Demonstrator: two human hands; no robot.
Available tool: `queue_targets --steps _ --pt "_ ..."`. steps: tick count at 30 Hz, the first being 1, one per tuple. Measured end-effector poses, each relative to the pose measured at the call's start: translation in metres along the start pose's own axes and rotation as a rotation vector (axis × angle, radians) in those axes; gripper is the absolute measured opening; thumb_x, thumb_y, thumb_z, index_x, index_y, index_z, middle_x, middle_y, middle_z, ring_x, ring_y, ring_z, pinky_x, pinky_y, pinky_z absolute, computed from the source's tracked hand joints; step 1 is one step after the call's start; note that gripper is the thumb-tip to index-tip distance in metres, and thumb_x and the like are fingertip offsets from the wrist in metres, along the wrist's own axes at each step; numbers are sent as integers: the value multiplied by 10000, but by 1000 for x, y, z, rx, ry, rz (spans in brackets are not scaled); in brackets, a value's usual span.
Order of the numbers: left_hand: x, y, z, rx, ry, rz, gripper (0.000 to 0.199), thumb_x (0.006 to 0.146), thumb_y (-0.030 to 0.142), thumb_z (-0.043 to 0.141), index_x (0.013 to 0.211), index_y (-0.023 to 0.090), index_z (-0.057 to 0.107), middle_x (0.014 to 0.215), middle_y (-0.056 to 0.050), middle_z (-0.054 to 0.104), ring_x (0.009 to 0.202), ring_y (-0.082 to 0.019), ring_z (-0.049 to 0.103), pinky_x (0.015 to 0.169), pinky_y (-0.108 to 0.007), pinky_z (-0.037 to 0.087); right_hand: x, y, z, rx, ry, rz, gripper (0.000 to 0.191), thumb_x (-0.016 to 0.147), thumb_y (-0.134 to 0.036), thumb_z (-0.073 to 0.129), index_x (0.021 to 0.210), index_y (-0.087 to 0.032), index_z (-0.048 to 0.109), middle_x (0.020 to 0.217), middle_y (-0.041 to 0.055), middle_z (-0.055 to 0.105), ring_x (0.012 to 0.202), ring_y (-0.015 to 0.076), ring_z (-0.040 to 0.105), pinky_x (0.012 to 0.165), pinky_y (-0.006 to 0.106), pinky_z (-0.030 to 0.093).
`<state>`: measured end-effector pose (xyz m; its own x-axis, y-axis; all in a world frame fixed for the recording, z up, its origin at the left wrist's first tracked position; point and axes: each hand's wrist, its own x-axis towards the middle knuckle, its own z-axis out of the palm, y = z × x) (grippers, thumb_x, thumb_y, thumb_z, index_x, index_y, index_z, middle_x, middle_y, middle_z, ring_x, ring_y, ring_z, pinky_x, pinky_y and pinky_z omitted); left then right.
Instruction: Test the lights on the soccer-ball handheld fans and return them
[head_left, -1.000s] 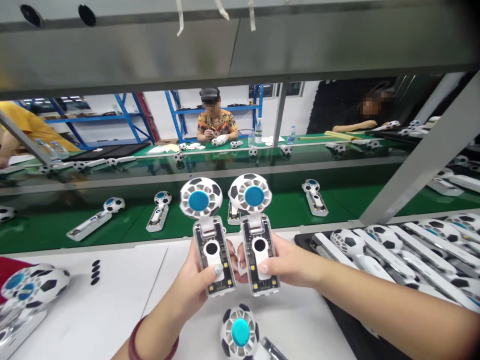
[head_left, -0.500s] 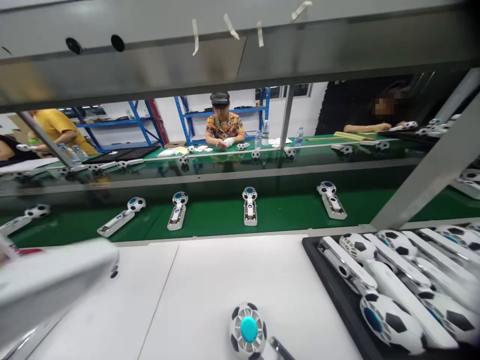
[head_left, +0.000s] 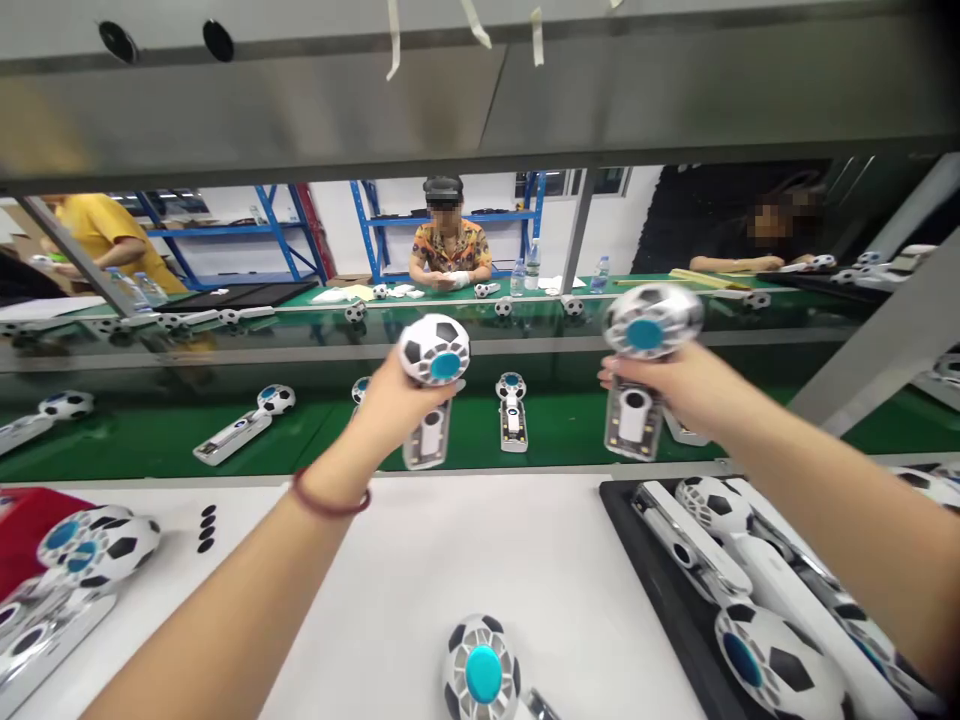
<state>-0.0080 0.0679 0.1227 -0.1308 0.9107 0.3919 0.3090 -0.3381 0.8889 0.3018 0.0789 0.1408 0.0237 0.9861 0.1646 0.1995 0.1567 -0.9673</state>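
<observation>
Both my arms reach forward over the green conveyor belt. My left hand (head_left: 394,400) is closed around the neck of a handheld fan (head_left: 437,345) with a soccer-ball head and blue centre; its handle points down. In my right hand (head_left: 667,375) is a similar handheld fan (head_left: 634,415), slightly blurred, gripped just below its ball head. Both handles have clear fronts with a white piece inside. Another fan (head_left: 484,670) lies on the white worktop (head_left: 540,550) close to me, its handle cut off by the frame.
More fans lie along the green belt (head_left: 247,470). On the right, a black tray (head_left: 645,570) carries several fans. Stacked fans (head_left: 112,550) and black dots (head_left: 207,528) are at left. Metal posts (head_left: 862,320) and an overhead panel (head_left: 300,110) frame the belt. Co-workers sit across it.
Both my hands have come into view, each holding a fan over the belt. The blurred white object at left is gone, uncovering stacked fans and black dots. The view has shifted slightly.
</observation>
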Motion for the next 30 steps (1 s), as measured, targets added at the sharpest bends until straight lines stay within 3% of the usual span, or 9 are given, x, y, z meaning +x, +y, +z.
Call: queue_targets --steps 3,5,8,12,14,17,24,27,30 --pt "36 -46 42 177 -99 -40 612 586 338 756 1121 137 538 1024 -124 632 949 -299 582 870 -432 436 53 53 13 -109 -38 98 454 638 -296 741 1027 -152 558 923 95 644 791 215 616 754 401 484" --pt "53 -76 47 290 -226 -82 781 633 354 722 1301 146 376 1097 -142 607 967 -288 583 848 -391 449 74 81 15 -258 9 153 584 655 -294 718 1167 -143 482 999 114 623 864 230 601 778 396 476" --pt "66 -106 24 556 -349 -126 783 709 357 652 1370 175 275 1223 -156 532 1078 -281 532 898 -360 415 81 99 18 -549 127 205 739 714 -309 658 1340 -122 312 1192 195 510 1065 303 512 882 438 407" --pt "64 -127 -29 698 -175 -184 699 731 250 604 1359 176 305 1376 -200 337 1289 -379 257 1026 -495 206 72 99 47 -731 38 5 720 756 -323 610 1381 -203 275 1366 164 338 1271 354 272 992 452 268" --pt "61 -135 -46 741 -74 -300 676 744 249 577 1348 124 301 1362 -254 320 1288 -429 219 998 -557 187 69 102 70 -679 -56 78 801 761 -393 602 1414 -176 192 1310 192 404 1209 355 368 946 443 314" --pt "57 -145 -50 712 -10 -508 541 735 261 582 1208 43 434 1195 -299 478 1167 -438 408 910 -528 323 70 114 101 -601 -119 229 942 691 -400 669 1416 -89 154 1114 236 543 1018 370 528 833 469 383" --pt "41 -137 -17 315 -72 -661 279 658 306 667 828 117 551 746 -130 637 783 -299 629 657 -354 480 69 121 100 -357 -162 264 781 633 -288 704 1305 -113 347 1100 184 557 1014 326 539 877 449 384" --pt "19 -112 -6 56 -99 -595 274 763 354 555 963 176 496 797 -52 639 759 -210 645 640 -304 507 51 102 84 -190 -246 228 504 725 -371 629 1159 -176 462 995 99 605 930 244 587 833 381 446" --pt "-7 -81 3 -347 -106 -567 364 767 413 555 1052 220 440 856 -20 636 782 -192 650 664 -316 527 28 77 72 181 -289 282 474 735 -417 641 1122 -245 427 951 42 615 891 209 613 781 363 499"
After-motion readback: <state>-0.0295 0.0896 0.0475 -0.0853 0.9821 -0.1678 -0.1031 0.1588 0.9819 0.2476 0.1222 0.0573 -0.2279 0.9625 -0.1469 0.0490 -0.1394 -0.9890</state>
